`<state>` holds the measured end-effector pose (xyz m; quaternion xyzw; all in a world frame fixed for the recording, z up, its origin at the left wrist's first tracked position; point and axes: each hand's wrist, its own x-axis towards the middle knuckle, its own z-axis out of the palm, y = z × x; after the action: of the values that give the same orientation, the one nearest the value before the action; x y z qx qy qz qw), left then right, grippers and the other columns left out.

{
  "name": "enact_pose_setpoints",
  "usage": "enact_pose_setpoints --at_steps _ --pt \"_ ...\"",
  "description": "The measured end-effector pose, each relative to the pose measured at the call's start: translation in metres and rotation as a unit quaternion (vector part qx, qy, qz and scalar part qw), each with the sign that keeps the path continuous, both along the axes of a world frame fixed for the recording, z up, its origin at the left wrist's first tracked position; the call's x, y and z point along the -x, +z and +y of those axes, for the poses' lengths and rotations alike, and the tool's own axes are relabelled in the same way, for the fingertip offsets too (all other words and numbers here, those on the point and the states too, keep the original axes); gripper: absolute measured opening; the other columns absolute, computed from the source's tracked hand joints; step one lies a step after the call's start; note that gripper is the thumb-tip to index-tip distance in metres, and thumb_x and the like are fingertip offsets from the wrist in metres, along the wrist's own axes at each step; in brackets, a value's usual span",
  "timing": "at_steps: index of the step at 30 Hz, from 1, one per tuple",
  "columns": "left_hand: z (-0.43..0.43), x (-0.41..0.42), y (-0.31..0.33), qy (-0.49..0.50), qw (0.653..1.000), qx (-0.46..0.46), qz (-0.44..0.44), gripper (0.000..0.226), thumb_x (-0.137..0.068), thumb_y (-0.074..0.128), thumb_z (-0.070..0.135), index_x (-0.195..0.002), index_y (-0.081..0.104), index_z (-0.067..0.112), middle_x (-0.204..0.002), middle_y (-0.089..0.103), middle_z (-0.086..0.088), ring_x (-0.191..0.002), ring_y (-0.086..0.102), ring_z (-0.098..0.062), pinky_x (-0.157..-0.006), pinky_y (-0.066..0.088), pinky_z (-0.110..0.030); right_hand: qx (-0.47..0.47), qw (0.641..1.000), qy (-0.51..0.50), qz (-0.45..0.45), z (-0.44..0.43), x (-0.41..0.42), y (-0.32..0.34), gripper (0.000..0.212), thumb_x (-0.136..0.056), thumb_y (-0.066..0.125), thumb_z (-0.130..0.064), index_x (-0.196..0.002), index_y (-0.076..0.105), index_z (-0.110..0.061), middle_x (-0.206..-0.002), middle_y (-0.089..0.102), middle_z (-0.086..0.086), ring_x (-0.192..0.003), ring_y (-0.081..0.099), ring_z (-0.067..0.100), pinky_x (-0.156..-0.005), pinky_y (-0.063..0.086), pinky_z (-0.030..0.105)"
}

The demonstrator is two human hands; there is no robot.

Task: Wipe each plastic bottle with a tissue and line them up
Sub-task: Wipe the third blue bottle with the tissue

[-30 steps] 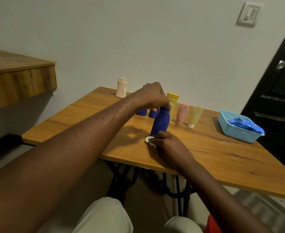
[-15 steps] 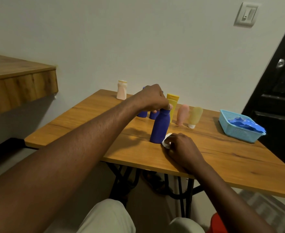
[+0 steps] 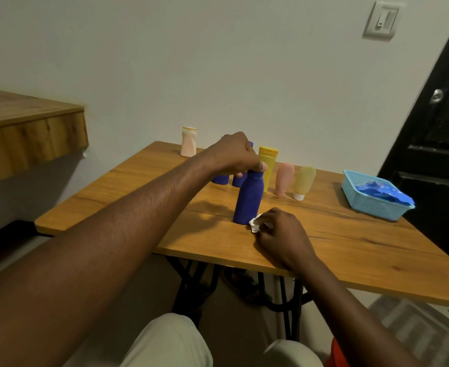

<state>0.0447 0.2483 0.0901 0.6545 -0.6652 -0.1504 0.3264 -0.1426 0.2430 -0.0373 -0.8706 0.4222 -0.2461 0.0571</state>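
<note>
The wooden table (image 3: pixel 350 247) filled the middle of the frame. At its right edge sat a light blue plastic basket (image 3: pixel 371 207) with something blue crumpled inside.

The left hand (image 3: pixel 234 152) reached in from the lower left, its fingers curled down over the cap of the dark blue bottle (image 3: pixel 248 202). That bottle stood upright at the centre of the frame, in front of the others. Just below and to its right, the right hand (image 3: pixel 281 234) had its fingers closed round a crumpled white tissue (image 3: pixel 255 225), which touched the foot of the bottle or came very close to it.

Behind stood a yellow tube (image 3: pixel 268 165), a pink bottle (image 3: pixel 284 178) and a pale yellow bottle (image 3: pixel 304 182), with a cream bottle (image 3: pixel 189 141) apart at the upper left.

To my eye the blue bottle looked light, stiff and smooth. Being tall and narrow, it seemed likely to tip if rubbed low down. A hold at the cap or neck seemed sound, since it left the sides free to be wiped. The tissue was soft and would probably tear under hard rubbing.

I could read no brand, label or writing on any of them.
</note>
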Motion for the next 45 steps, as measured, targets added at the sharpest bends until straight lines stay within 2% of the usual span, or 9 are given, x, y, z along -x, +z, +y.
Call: enact_pose_setpoints --at_steps 10,14,18,23,27,31,37,41,45 --pt "0.001 0.000 -0.002 0.002 1.000 0.002 0.009 0.027 -0.086 0.078 0.035 -0.096 0.080 0.010 -0.095 0.078 -0.008 -0.090 0.075 -0.025 -0.090 0.061 -0.047 0.113 0.991 0.066 -0.030 0.027 -0.025 0.001 0.032 -0.090 0.063 -0.033 -0.115 0.071 -0.015 -0.109 0.065 0.003 -0.097 0.057 0.019 -0.080 0.052 0.036" --pt "0.002 0.000 -0.001 0.001 1.000 0.001 0.007 0.028 -0.085 0.078 0.036 -0.093 0.080 0.009 -0.092 0.078 -0.010 -0.085 0.075 -0.025 -0.087 0.062 -0.045 0.212 0.965 0.112 0.107 0.016 -0.033 0.003 0.039 -0.084 0.076 -0.019 -0.122 0.069 -0.014 -0.119 0.061 0.006 -0.106 0.055 0.023 -0.086 0.050 0.037" --pt "0.003 0.000 0.000 -0.002 1.000 0.001 0.013 0.028 -0.086 0.077 0.032 -0.090 0.079 0.005 -0.091 0.078 -0.015 -0.074 0.071 -0.022 -0.077 0.060 -0.039 0.197 0.967 0.101 0.127 0.007 -0.016 0.001 0.039 -0.082 0.079 -0.022 -0.119 0.071 -0.016 -0.119 0.058 0.003 -0.107 0.054 0.021 -0.084 0.053 0.037" --pt "0.003 0.000 -0.002 -0.006 1.000 0.012 0.011 0.027 -0.087 0.076 0.032 -0.090 0.079 0.005 -0.090 0.077 -0.013 -0.075 0.070 -0.021 -0.073 0.056 -0.035 0.141 0.989 0.015 -0.049 -0.004 0.008 -0.002 0.031 -0.089 0.070 -0.008 -0.119 0.069 -0.016 -0.117 0.059 0.002 -0.101 0.057 0.015 -0.080 0.051 0.024" --pt "0.003 0.000 -0.003 -0.011 1.000 0.016 0.012 0.023 -0.088 0.075 0.029 -0.094 0.080 0.007 -0.094 0.077 -0.012 -0.085 0.073 -0.024 -0.078 0.059 -0.036 0.166 0.957 0.031 -0.236 -0.008 -0.007 0.015 0.026 -0.094 0.064 -0.002 -0.118 0.067 -0.012 -0.111 0.059 0.002 -0.095 0.056 0.010 -0.073 0.043 0.011" --pt "0.003 0.001 -0.005 -0.014 1.000 0.025 0.004 0.024 -0.089 0.072 0.026 -0.096 0.080 0.005 -0.093 0.076 -0.014 -0.075 0.066 -0.017 -0.067 0.052 -0.028 0.037 0.931 0.034 -0.362 -0.004 -0.027 0.031 0.022 -0.099 0.061 -0.011 -0.120 0.062 -0.017 -0.113 0.061 -0.007 -0.100 0.059 0.004 -0.070 0.051 0.010" --pt "0.011 0.002 -0.005 -0.034 0.998 0.026 -0.046 0.023 -0.097 0.060 0.026 -0.098 0.080 0.014 -0.092 0.075 -0.009 -0.080 0.067 -0.025 -0.066 0.050 -0.032 -0.094 0.945 -0.013 -0.314 -0.005 -0.023 0.004 0.016 -0.096 0.059 -0.006 -0.106 0.059 -0.017 -0.097 0.065 -0.005 -0.089 0.062 0.012 -0.069 0.050 0.026" --pt "0.013 0.002 -0.004 -0.044 0.997 0.012 -0.066 0.027 -0.103 0.052 0.019 -0.110 0.074 0.004 -0.105 0.072 -0.016 -0.078 0.059 -0.019 -0.069 0.042 -0.031 -0.122 0.944 -0.035 -0.305 0.002 -0.021 0.002 0.027 -0.093 0.059 -0.003 -0.117 0.062 -0.015 -0.109 0.066 -0.004 -0.100 0.061 0.013 -0.074 0.050 0.022" --pt "0.013 0.008 -0.006 -0.043 0.997 0.008 -0.062 0.028 -0.105 0.047 0.012 -0.118 0.071 0.004 -0.121 0.070 -0.016 -0.106 0.065 -0.029 -0.072 0.043 -0.025 -0.083 0.927 -0.017 -0.366 0.007 -0.028 0.018 0.039 -0.097 0.059 -0.005 -0.134 0.060 -0.013 -0.129 0.065 -0.002 -0.115 0.060 0.012 -0.089 0.054 0.026"
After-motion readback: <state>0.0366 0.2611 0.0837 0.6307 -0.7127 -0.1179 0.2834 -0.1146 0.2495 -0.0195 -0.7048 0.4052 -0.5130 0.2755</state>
